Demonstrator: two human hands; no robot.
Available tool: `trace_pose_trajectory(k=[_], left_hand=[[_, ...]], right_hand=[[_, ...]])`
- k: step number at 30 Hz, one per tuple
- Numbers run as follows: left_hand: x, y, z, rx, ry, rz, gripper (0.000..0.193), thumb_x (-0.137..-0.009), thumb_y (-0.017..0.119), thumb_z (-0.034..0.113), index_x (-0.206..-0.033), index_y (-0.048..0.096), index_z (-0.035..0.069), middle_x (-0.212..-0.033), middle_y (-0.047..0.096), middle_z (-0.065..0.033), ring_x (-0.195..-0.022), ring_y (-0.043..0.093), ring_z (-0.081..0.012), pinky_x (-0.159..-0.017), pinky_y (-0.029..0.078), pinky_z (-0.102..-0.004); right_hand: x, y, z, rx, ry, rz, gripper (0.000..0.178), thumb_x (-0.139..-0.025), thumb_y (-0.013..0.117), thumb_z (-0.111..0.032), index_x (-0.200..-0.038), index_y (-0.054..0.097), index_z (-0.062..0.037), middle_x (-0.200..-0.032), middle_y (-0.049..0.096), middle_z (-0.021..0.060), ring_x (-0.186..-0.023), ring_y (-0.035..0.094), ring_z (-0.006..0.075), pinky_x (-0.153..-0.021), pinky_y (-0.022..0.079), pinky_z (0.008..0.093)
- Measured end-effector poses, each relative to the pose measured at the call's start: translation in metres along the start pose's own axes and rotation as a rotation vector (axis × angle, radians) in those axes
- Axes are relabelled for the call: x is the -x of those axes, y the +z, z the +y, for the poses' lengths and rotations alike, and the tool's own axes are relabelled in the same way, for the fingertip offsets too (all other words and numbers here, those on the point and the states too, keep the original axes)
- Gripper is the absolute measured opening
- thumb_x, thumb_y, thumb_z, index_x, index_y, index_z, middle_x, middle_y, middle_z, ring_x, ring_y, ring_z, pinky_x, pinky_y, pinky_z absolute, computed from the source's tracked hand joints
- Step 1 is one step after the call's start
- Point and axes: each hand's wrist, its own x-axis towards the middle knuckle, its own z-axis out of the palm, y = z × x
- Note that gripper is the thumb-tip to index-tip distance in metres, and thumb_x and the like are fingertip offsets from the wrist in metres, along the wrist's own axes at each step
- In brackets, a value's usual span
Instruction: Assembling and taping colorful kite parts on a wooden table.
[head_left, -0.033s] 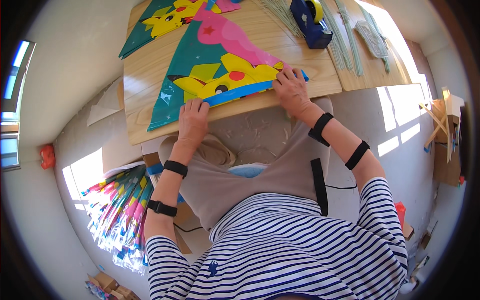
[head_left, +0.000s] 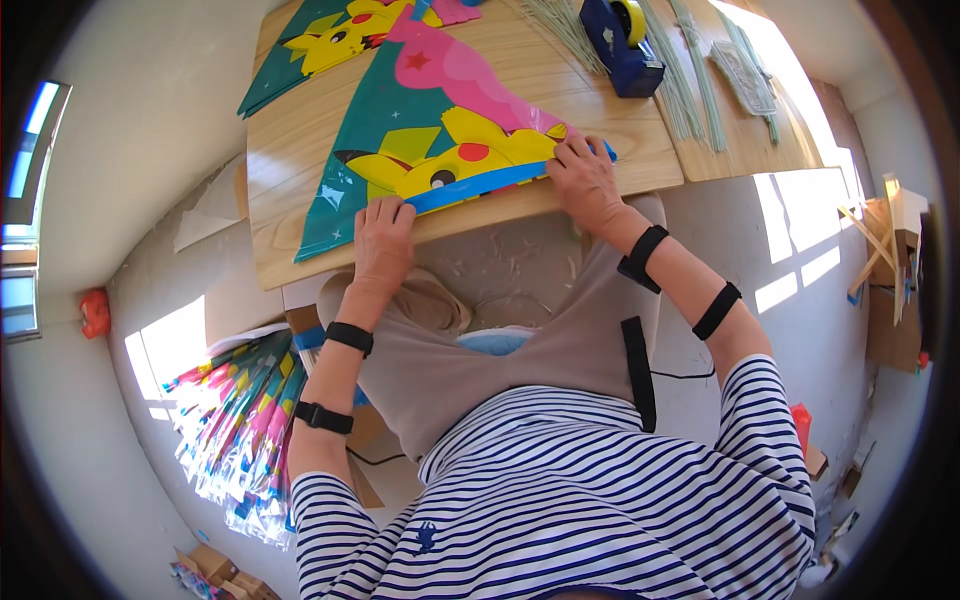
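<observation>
A folded kite (head_left: 440, 115) of thin, shiny material lies on the wooden table. It is green and pink, printed with a yellow cartoon face. Along its near side runs a blue edge strip (head_left: 480, 184), pulled straight between my hands. My left hand (head_left: 384, 245) pinches the strip's left part at the table's front edge. Close to the strip's right end, my right hand (head_left: 585, 185) has its fingers curled down on it. The undersides of my fingertips are hidden.
More folded kites (head_left: 330, 45) lie at the far left of the table. At the far right are a blue tape dispenser (head_left: 625, 60), bundles of thin pale rods (head_left: 675, 95) and a clear plastic tray (head_left: 745, 80). A pile of packed kites (head_left: 245, 420) hangs down at my left.
</observation>
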Motion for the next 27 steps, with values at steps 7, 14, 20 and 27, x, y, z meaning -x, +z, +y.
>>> trace_pose_trajectory(k=[7,14,20,27], left_hand=[[-0.003,-0.011,-0.015,0.097,-0.170,-0.209,0.014,-0.089,0.062,0.006,-0.102,0.064,0.009,-0.105,0.064,-0.0106,-0.106,0.061,-0.0324,-0.088,0.048,-0.0467],[-0.023,-0.005,-0.040,0.271,-0.243,-0.319,0.010,-0.098,0.059,0.013,-0.106,0.060,0.008,-0.095,0.065,-0.0163,-0.096,0.063,-0.0402,-0.079,0.049,-0.0530],[-0.035,0.000,-0.040,0.251,-0.304,-0.383,0.010,-0.100,0.060,0.016,-0.107,0.060,0.008,-0.096,0.065,-0.0168,-0.094,0.063,-0.0409,-0.079,0.050,-0.0536],[-0.036,0.001,-0.030,0.056,-0.278,-0.327,0.013,-0.096,0.066,0.018,-0.103,0.061,0.009,-0.098,0.063,-0.0151,-0.095,0.063,-0.0376,-0.079,0.049,-0.0511]], right_hand=[[-0.006,-0.012,0.019,-0.161,0.094,-0.154,0.008,-0.084,0.065,-0.010,-0.088,0.072,-0.0103,-0.097,0.070,0.0070,-0.102,0.063,0.0288,-0.099,0.042,0.0490],[-0.011,-0.014,0.029,-0.199,0.177,-0.318,0.008,-0.090,0.065,-0.013,-0.095,0.070,-0.0104,-0.082,0.070,0.0099,-0.095,0.065,0.0310,-0.090,0.041,0.0487],[-0.015,-0.006,0.035,-0.103,0.199,-0.446,0.016,-0.094,0.064,-0.018,-0.109,0.066,-0.0120,-0.084,0.071,0.0129,-0.094,0.066,0.0321,-0.089,0.041,0.0505],[-0.024,-0.006,0.035,-0.052,0.178,-0.547,0.014,-0.093,0.062,-0.016,-0.104,0.069,-0.0126,-0.085,0.072,0.0112,-0.096,0.066,0.0309,-0.093,0.039,0.0522]])
